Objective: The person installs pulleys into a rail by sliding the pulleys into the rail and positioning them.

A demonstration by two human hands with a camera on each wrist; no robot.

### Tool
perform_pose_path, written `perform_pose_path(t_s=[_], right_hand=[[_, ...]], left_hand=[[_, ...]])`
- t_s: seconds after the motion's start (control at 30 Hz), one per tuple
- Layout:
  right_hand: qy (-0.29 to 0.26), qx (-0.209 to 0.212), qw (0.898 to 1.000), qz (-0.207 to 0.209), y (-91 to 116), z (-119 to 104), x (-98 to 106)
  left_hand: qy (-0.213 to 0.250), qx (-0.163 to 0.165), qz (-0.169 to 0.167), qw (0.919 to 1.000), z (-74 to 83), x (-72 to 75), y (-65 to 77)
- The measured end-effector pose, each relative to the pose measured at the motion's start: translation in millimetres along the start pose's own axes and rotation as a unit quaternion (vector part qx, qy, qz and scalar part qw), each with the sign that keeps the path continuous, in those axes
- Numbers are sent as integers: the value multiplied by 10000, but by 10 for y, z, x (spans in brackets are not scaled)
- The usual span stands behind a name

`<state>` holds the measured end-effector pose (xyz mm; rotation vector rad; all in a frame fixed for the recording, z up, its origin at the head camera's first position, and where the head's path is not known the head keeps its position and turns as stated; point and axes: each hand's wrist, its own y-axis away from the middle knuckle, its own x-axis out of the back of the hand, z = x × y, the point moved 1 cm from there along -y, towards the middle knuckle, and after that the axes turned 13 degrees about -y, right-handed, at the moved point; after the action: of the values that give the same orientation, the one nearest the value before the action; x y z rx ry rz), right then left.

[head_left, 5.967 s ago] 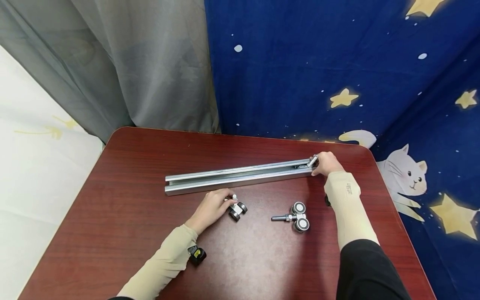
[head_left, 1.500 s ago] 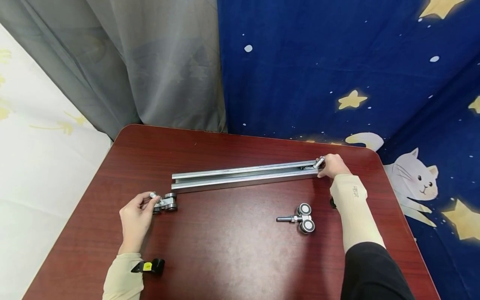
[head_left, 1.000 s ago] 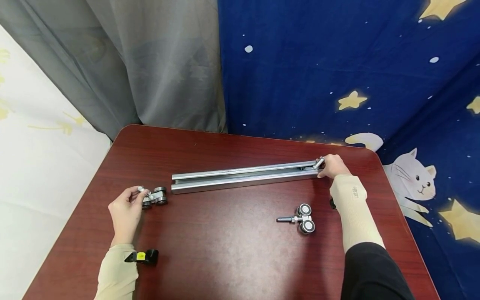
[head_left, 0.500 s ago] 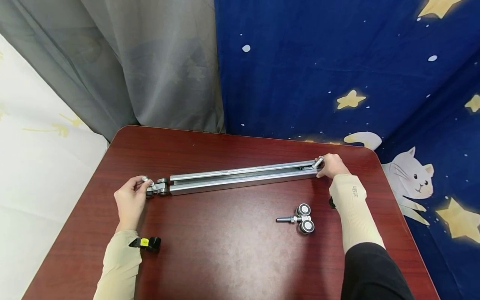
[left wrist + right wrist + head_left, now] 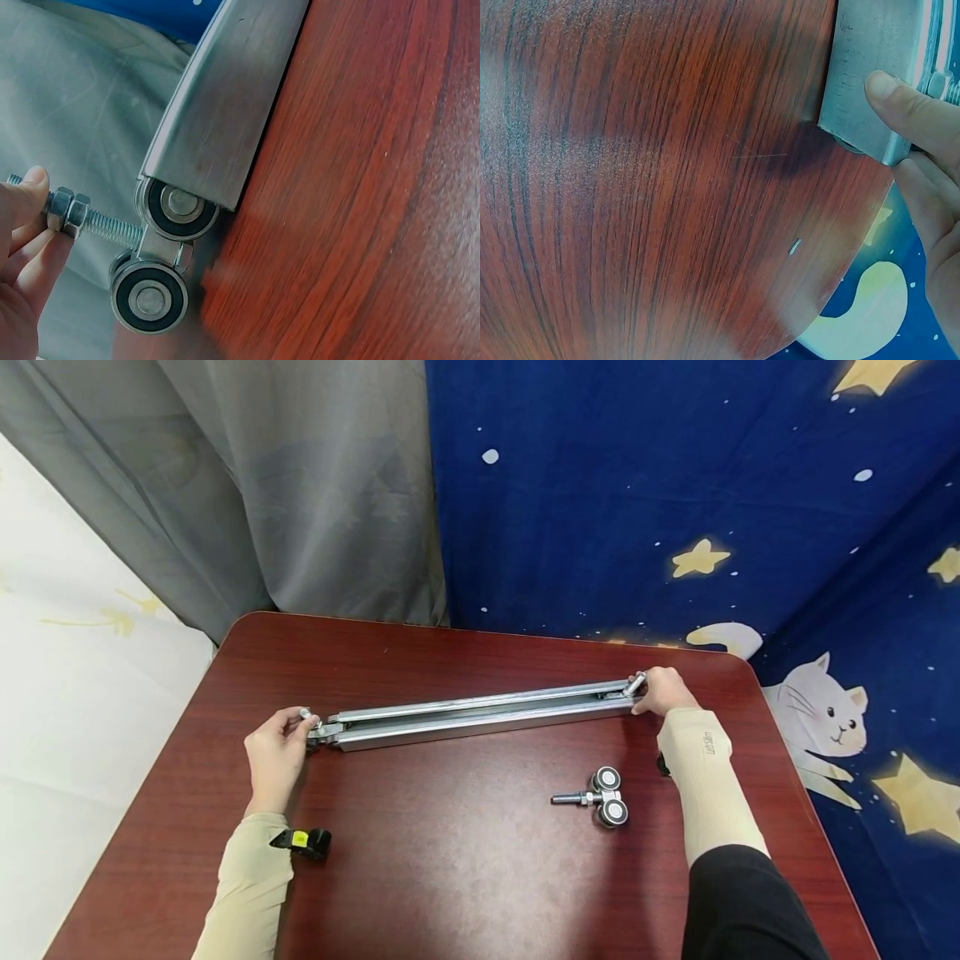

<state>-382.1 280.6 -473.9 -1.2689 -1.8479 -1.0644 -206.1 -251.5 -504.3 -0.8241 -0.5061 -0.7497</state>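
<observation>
Short of the right hand (image 5: 666, 691), a loose trolley (image 5: 608, 796) lay outside the steel rail (image 5: 480, 725). Beyond, the left hand (image 5: 274, 762) pinched the bolt of a half-entered trolley (image 5: 161, 244), rear wheels still out. Farthest, the right hand gripped the rail's end, where an inserted trolley's bolt (image 5: 636, 684) slanted up. The rail, spanning both hands, looked silvery and straight.

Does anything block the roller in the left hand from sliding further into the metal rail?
Nothing visible at the entry: the held roller, pinched by the left hand, is partly inside the metal rail. Further along, nothing shows until another roller at the opposite end, by the right hand. The loose roller lies off to the side.
</observation>
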Motion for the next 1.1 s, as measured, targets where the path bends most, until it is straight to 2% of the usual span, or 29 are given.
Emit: perform_pose_path(t_s=[0.27, 0.87, 1.1], right_hand=[[40, 127, 9999, 51, -18, 10, 3], [41, 175, 9998, 68, -16, 13, 9], [-16, 70, 10000, 43, -1, 4, 11]], left_hand=[[-64, -85, -114, 9999, 91, -49, 10], [193, -255, -336, 9989, 278, -205, 23], [199, -350, -437, 9982, 375, -288, 36]])
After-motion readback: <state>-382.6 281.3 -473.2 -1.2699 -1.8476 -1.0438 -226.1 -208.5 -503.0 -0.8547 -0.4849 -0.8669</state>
